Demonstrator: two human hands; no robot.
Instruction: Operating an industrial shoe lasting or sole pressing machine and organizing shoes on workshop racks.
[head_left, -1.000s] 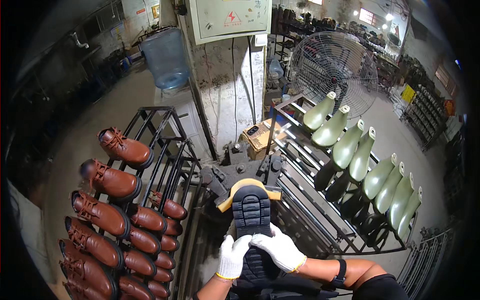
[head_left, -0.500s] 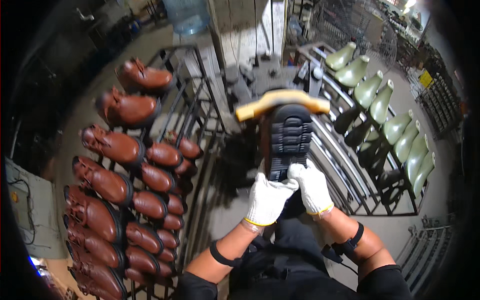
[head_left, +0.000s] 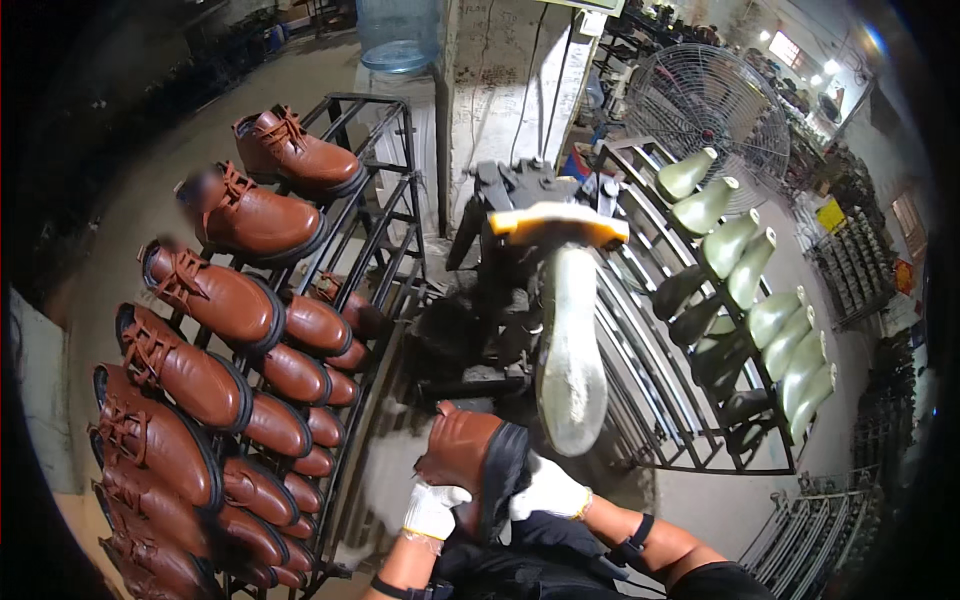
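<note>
Close to my body I hold a brown lace-up leather shoe (head_left: 462,447) with a black sole, tilted with its sole turned to the right. My left hand (head_left: 437,510), in a white knit glove, is closed on the shoe's near left side. On the sole side, my gloved right hand (head_left: 552,490) grips it, with its fingertips partly hidden. Just beyond, apart from the shoe, a bare pale green shoe last (head_left: 573,370) sits sole up on a dark metal machine (head_left: 530,185). A yellow-orange bar (head_left: 560,222) crosses the machine at the last's far end.
To the left, a black rack (head_left: 408,185) bears rows of brown shoes (head_left: 225,300). The right-hand rack (head_left: 690,465) carries pale green lasts (head_left: 725,245). Behind stand a large wire-cage fan (head_left: 710,105), a pillar (head_left: 495,110) and a blue water bottle (head_left: 398,40).
The shoe has come off the last and moved down toward my body in both hands, leaving the last bare. My view has shifted slightly.
</note>
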